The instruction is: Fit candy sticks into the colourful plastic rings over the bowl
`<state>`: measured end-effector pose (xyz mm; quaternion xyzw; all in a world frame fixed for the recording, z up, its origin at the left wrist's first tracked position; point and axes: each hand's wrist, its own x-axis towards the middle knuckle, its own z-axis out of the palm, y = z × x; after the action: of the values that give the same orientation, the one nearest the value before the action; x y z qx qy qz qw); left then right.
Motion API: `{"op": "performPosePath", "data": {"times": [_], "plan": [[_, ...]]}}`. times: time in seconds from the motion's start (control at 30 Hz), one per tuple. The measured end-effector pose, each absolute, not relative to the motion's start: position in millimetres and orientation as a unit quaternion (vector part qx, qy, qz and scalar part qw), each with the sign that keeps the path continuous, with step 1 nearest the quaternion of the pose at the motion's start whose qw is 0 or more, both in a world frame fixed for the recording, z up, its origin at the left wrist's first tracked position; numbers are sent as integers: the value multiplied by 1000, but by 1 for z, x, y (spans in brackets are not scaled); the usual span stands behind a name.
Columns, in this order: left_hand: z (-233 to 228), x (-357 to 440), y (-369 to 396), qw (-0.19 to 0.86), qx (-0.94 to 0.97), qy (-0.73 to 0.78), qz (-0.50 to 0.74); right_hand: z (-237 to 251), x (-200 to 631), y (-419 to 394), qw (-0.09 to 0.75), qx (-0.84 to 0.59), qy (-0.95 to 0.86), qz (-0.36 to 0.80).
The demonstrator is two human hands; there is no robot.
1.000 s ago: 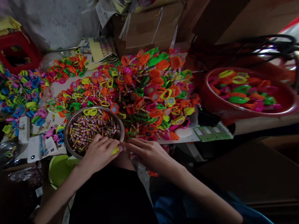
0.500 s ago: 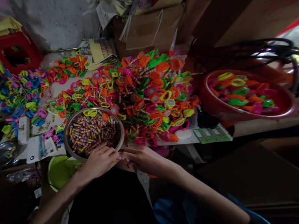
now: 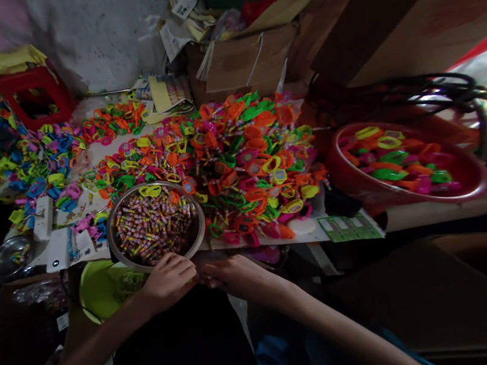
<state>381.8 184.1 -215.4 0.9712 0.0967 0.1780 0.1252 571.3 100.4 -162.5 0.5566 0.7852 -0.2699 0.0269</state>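
My left hand [image 3: 171, 280] is closed just in front of a metal bowl [image 3: 202, 228], its knuckles by the front rim. My right hand [image 3: 233, 274] meets it from the right, fingers bent and pinched together. Between the fingertips a small pinkish, patterned piece shows, mostly hidden and too dim to name. Inside the bowl lie many small striped wrapped rolls [image 3: 151, 223], with a yellow toy watch [image 3: 150, 191] on top at the back. Behind and right of the bowl rises a heap of toy watches [image 3: 252, 163] in orange, green, pink and yellow, some with striped rolls attached.
A red basin [image 3: 341, 192] with more toy watches stands at the right. Below the table edge at left is a lime-green tub [image 3: 92, 290]. A white power strip [image 3: 43, 218], a small metal dish [image 3: 10, 257], a red stool [image 3: 36, 97] and a cardboard box [image 3: 235, 65] are around.
The view has tilted, so the table sits lower in the picture. My hands stay together but have drawn slightly back from the bowl; my left fingers no longer overlap its rim as much.
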Motion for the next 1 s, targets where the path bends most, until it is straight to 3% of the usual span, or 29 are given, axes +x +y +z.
{"op": "performPosePath", "data": {"times": [0.3, 0.53, 0.63, 0.67, 0.8, 0.87, 1.0], "plan": [[-221, 381, 180, 178, 968, 123, 125, -169, 567, 101, 43, 556, 794, -241], [-209, 398, 248, 355, 922, 151, 43, -190, 601, 101, 3, 522, 784, -337], [-213, 416, 315, 235, 922, 292, 93, -171, 641, 113, -80, 524, 766, -364], [-217, 422, 335, 165, 920, 344, 91, -161, 654, 118, -151, 566, 735, -342], [-237, 442, 387, 92, 914, 385, 86, -128, 695, 129, -423, 740, 506, -136], [-247, 447, 396, 67, 915, 391, 78, -128, 705, 127, -456, 759, 455, -91], [-258, 450, 400, 35, 917, 392, 65, -157, 710, 118, -394, 763, 498, -119]]}}
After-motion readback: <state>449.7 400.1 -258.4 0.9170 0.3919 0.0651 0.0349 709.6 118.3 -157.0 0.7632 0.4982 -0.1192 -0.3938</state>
